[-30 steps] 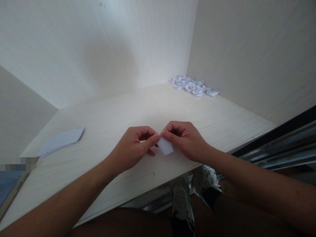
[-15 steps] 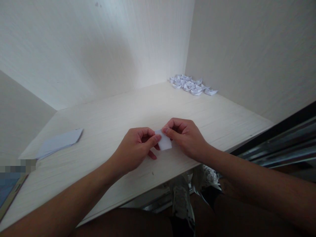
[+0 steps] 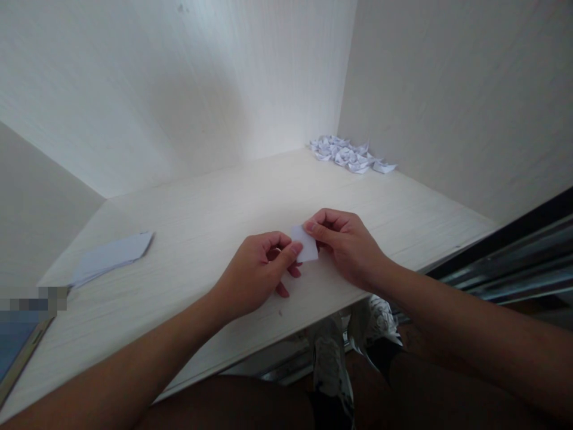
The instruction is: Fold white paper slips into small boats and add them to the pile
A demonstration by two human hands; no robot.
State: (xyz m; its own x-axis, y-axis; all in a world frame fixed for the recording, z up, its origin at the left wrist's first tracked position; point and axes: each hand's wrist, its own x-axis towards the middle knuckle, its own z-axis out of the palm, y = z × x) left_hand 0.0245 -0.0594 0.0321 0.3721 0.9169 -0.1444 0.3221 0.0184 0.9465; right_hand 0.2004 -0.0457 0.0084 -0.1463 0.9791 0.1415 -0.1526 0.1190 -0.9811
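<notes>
A small white piece of paper (image 3: 308, 246), roughly square, is held between my two hands above the front part of the white tabletop (image 3: 201, 209). My left hand (image 3: 262, 266) pinches its left edge between thumb and index finger, with the other fingers loosely curled below. At its upper right corner, the thumb and fingers of my right hand (image 3: 347, 242) are closed on the same paper. Whether the paper has several folded layers, I cannot tell.
Several folded white paper boats (image 3: 344, 154) lie heaped in the far right corner, against the walls. A stack of white paper sheets (image 3: 114, 257) rests at the left. Nearer on the left edge is a partly blurred, flat framed object (image 3: 24, 340). Shoes (image 3: 331, 364) show below the table's front edge.
The paper has turned from a slant to nearly upright and shifted slightly up and right. My left hand has moved right and now grips its left edge; my right hand has risen a little.
</notes>
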